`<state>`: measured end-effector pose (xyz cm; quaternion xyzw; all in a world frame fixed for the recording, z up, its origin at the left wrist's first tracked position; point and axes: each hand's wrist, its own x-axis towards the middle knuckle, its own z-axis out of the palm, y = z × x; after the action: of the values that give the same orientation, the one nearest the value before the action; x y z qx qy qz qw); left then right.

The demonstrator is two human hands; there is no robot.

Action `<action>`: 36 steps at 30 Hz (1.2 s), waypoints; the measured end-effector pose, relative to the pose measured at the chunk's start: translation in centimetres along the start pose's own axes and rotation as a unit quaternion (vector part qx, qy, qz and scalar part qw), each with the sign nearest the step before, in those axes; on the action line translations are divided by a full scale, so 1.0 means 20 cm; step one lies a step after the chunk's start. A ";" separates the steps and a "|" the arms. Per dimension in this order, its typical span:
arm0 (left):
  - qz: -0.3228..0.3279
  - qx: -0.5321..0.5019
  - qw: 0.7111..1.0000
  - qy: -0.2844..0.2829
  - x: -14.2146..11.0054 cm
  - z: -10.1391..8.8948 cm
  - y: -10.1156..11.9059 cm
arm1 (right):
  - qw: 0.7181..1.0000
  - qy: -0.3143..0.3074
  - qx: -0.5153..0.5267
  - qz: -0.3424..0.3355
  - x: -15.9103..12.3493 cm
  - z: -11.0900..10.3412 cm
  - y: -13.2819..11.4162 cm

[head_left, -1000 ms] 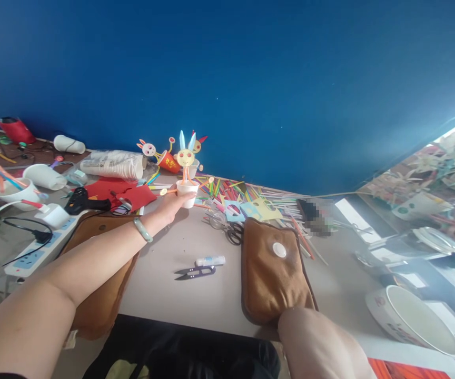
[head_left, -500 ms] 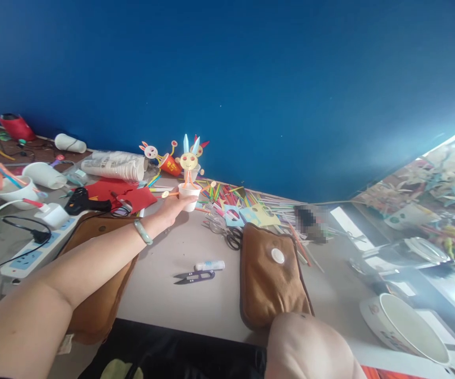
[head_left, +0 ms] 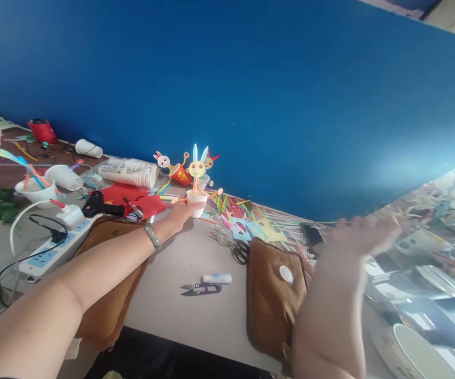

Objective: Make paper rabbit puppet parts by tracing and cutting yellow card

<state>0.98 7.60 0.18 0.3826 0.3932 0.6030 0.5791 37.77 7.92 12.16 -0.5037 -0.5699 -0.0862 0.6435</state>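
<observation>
Bunny cup (head_left: 197,197) at the back of the table (head_left: 160,300), held in the left hand (head_left: 180,215). Fingers clamped around the white side. Cannot tell whether touching the table or just above. On top, a yellow face with blue ears, up on orange straws. Just behind, a red cup (head_left: 180,174), tilted. Up at the right, a blurry right hand (head_left: 364,237), open, with fingers stretched out; cannot tell how far apart. Below and between the arms, small snips (head_left: 211,289) beside a little white tube (head_left: 223,278).
</observation>
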 end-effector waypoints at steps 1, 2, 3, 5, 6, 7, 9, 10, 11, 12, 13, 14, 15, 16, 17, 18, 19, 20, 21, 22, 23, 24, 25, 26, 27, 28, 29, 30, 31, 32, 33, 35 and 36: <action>-0.003 -0.005 1.000 0.002 0.00 0.01 0.00 | 0.998 0.004 0.034 0.060 0.05 -0.05 0.03; -0.008 -0.007 1.000 0.004 0.00 0.01 0.01 | 0.971 0.092 0.129 0.180 0.07 -0.08 0.04; -0.012 -0.006 1.000 0.006 0.00 0.02 0.01 | 0.928 0.197 0.201 0.246 0.06 -0.10 0.02; -0.022 0.001 1.000 0.011 0.00 0.03 0.02 | 0.894 0.243 0.307 0.216 -0.02 -0.08 -0.09; -0.026 0.005 1.000 0.013 0.00 0.03 0.01 | 0.901 0.202 0.339 0.179 -0.08 -0.04 -0.18; -0.027 0.008 1.000 0.014 -0.01 0.02 0.01 | 0.908 0.140 0.367 0.144 -0.14 0.00 -0.27; -0.024 0.012 1.000 0.006 -0.01 0.01 0.00 | 0.922 -0.119 0.364 0.057 -0.25 0.08 -0.44; -0.020 0.012 1.000 0.003 -0.01 0.01 -0.01 | 0.892 -0.305 0.332 0.014 -0.29 0.11 -0.51; -0.015 0.013 1.000 0.001 -0.01 0.00 -0.02 | 0.819 -0.495 0.290 -0.029 -0.32 0.13 -0.56; -0.009 0.015 1.000 -0.001 -0.01 0.00 -0.02 | 0.718 -0.647 0.250 -0.064 -0.35 0.16 -0.59; -0.004 0.018 1.000 -0.003 -0.02 0.00 -0.02 | 0.633 -0.742 0.209 -0.077 -0.38 0.18 -0.60; 0.000 0.020 1.000 -0.008 -0.02 0.00 -0.02 | 0.592 -0.784 0.173 -0.069 -0.40 0.21 -0.58; 0.005 0.018 1.000 -0.016 -0.02 0.01 -0.01 | 0.603 -0.784 0.140 -0.047 -0.43 0.25 -0.55; 0.009 0.014 0.999 -0.028 -0.03 0.01 -0.01 | 0.648 -0.755 0.105 -0.014 -0.45 0.29 -0.51; 0.011 0.009 0.999 -0.040 -0.03 0.02 0.00 | 0.704 -0.705 0.081 0.024 -0.49 0.34 -0.47; 0.010 0.005 0.999 -0.046 -0.04 0.02 0.00 | 0.752 -0.652 0.070 0.062 -0.52 0.40 -0.43; 0.006 0.007 0.999 -0.045 -0.04 0.03 0.01 | 0.797 -0.591 0.070 0.104 -0.56 0.45 -0.39; 0.002 0.015 0.999 -0.037 -0.05 0.04 0.02 | 0.833 -0.529 0.077 0.144 -0.59 0.50 -0.36; -0.002 0.030 0.999 -0.025 -0.05 0.05 0.03 | 0.849 -0.488 0.093 0.178 -0.63 0.54 -0.34; -0.006 0.049 0.999 -0.014 -0.06 0.05 0.04 | 0.858 -0.456 0.113 0.210 -0.66 0.57 -0.34; -0.007 0.067 0.998 -0.007 -0.07 0.06 0.05 | 0.860 -0.429 0.137 0.240 -0.69 0.59 -0.33; -0.007 0.084 0.996 -0.007 -0.07 0.07 0.06 | 0.857 -0.409 0.163 0.268 -0.71 0.61 -0.34; -0.006 0.098 0.995 -0.013 -0.08 0.07 0.06 | 0.852 -0.388 0.190 0.295 -0.73 0.62 -0.35; -0.007 0.110 0.994 -0.020 -0.09 0.08 0.06 | 0.846 -0.367 0.215 0.320 -0.75 0.63 -0.37; -0.009 0.121 0.992 -0.026 -0.10 0.08 0.06 | 0.839 -0.348 0.239 0.342 -0.77 0.63 -0.38; -0.012 0.132 0.991 -0.030 -0.10 0.09 0.06 | 0.831 -0.331 0.259 0.364 -0.78 0.63 -0.39; -0.013 0.143 0.989 -0.034 -0.11 0.09 0.05 | 0.822 -0.315 0.275 0.386 -0.80 0.63 -0.40; -0.011 0.151 0.988 -0.039 -0.12 0.09 0.05 | 0.813 -0.301 0.288 0.408 -0.80 0.64 -0.40; -0.008 0.156 0.987 -0.045 -0.12 0.09 0.04 | 0.803 -0.291 0.297 0.428 -0.81 0.64 -0.40; -0.004 0.158 0.986 -0.053 -0.12 0.10 0.04 | 0.794 -0.280 0.304 0.445 -0.82 0.65 -0.40; -0.001 0.158 0.986 -0.062 -0.13 0.10 0.03 | 0.787 -0.271 0.311 0.459 -0.82 0.65 -0.39; 0.001 0.159 0.984 -0.078 -0.13 0.10 0.02 | 0.780 -0.253 0.321 0.473 -0.83 0.67 -0.37; 0.002 0.163 0.983 -0.085 -0.12 0.09 0.02 | 0.778 -0.247 0.324 0.477 -0.83 0.67 -0.36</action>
<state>2.65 5.17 1.26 0.5223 0.4354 0.4972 0.5390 18.54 6.75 0.37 -0.4770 -0.3900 0.5492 0.5646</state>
